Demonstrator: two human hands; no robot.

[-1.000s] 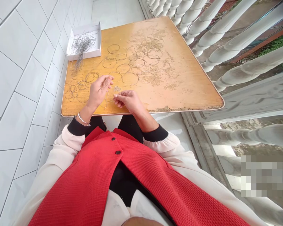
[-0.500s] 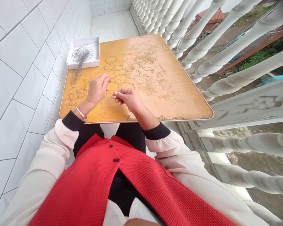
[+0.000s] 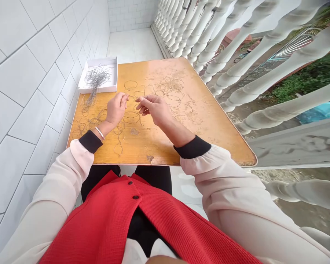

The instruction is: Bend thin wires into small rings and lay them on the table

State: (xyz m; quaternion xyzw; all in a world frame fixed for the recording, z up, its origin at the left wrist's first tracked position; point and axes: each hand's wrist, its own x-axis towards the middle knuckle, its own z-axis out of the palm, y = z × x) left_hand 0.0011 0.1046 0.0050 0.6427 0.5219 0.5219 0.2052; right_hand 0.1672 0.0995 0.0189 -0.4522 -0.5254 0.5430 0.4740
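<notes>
My left hand is closed in a pinch above the table, its fingertips pointing toward my right hand. My right hand pinches thumb against fingers a short gap away. What lies between the fingertips of either hand is too fine to make out. Under and around both hands, thin dark wire rings lie on the table. A twisted, tailed piece of wire rests below my left hand. More rings are grouped beyond my right hand.
A shallow white box stands at the table's far left corner, with a tangled bundle of thin wires spilling over its front edge. The yellow wooden table has a worn surface. A tiled wall borders the left, white balusters the right.
The view has tilted up, so the table sits lower in the picture. Both hands stay pinched and have come nearly level, with my right hand farther from my body over the table.
</notes>
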